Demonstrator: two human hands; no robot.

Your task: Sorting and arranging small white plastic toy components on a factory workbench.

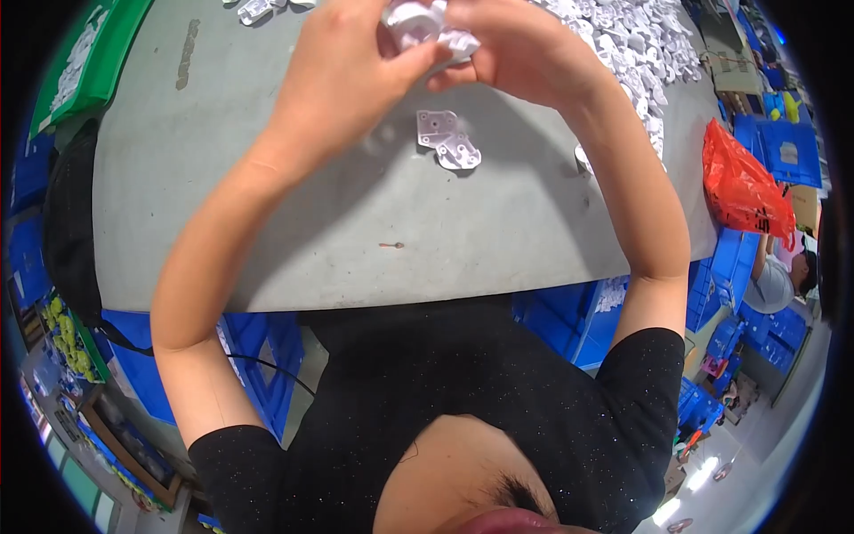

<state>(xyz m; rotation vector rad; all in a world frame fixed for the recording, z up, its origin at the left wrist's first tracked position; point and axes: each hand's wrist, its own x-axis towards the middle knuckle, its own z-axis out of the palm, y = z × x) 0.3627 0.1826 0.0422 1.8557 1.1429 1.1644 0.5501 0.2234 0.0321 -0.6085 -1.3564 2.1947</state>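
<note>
Near the top edge, over the far part of the grey table [213, 222], both my hands meet around white plastic parts [425, 28]. My left hand [342, 76] grips them from the left, its thumb stretched along their near side. From the other side my right hand [525, 53] closes on them, its fingers partly blurred. How many parts are held I cannot make out. Below the hands, a single white plastic part [448, 140] with small round holes and posts lies flat on the table, touched by neither hand.
A large heap of white parts [636, 44] covers the far right of the table. A few more white parts [258, 9] lie at the far left, near a green bin [111, 58]. A red plastic bag [743, 182] is at the right edge. Blue crates [556, 320] stand below.
</note>
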